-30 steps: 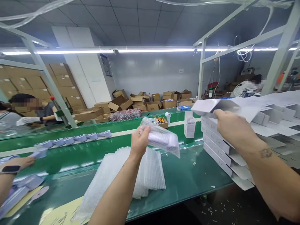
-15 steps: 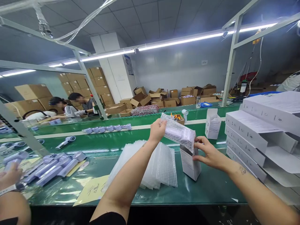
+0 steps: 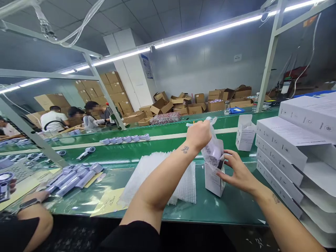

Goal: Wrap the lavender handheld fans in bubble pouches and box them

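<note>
My left hand point(image 3: 201, 134) is closed round the top of a clear bubble-wrap bag point(image 3: 212, 148), which has a lilac plastic device inside. The bag hangs steeply tilted, its lower end at the mouth of an upright white carton point(image 3: 214, 181). My right hand point(image 3: 236, 171) grips the carton's right upper edge between thumb and fingers, close to the bag's lower end. How far the bag reaches into the carton is hidden by its front wall. Beneath my left forearm a fanned pile of bubble-wrap bags point(image 3: 147, 178) lies on the green bench.
Stacked white cartons point(image 3: 280, 148) stand at the right; another open white carton point(image 3: 245, 136) stands farther back. Lilac devices point(image 3: 75, 176) lie in a heap at left, beside a co-worker's arm point(image 3: 34, 206). A yellow paper point(image 3: 107, 203) lies near the front edge.
My left hand has moved right and the bag has swung from a shallow slant to nearly upright over the carton. My right hand stays at the carton. The camera view has shifted slightly.
</note>
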`<action>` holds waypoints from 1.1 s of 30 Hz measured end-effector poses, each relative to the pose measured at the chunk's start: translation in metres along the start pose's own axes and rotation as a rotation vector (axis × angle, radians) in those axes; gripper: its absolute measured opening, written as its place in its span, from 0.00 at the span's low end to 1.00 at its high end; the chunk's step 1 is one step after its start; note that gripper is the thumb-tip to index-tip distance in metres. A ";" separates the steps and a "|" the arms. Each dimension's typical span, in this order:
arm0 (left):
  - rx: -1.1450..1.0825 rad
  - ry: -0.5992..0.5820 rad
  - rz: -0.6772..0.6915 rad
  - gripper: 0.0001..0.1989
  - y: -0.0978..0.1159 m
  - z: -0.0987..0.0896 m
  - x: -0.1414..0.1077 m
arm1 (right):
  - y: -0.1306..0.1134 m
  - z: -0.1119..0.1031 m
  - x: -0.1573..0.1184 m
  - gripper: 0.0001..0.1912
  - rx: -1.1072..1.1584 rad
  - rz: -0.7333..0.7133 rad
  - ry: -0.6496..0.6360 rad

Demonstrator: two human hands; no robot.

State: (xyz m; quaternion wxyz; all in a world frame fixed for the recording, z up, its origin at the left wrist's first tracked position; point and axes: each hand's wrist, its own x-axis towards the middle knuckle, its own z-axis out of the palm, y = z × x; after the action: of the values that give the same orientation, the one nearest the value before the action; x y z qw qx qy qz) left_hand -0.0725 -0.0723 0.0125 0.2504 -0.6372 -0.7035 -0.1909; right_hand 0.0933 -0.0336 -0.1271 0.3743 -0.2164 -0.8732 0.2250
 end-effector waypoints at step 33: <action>-0.729 0.045 0.132 0.16 -0.045 0.002 -0.173 | 0.039 -0.012 0.074 0.33 0.239 0.279 -0.072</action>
State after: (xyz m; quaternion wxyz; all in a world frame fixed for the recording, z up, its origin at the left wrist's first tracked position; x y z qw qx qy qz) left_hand -0.1066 -0.2145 -0.0900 0.0343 -0.7242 -0.5409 -0.4264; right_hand 0.0640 0.0412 -0.1007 0.3310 -0.2810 -0.8146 0.3846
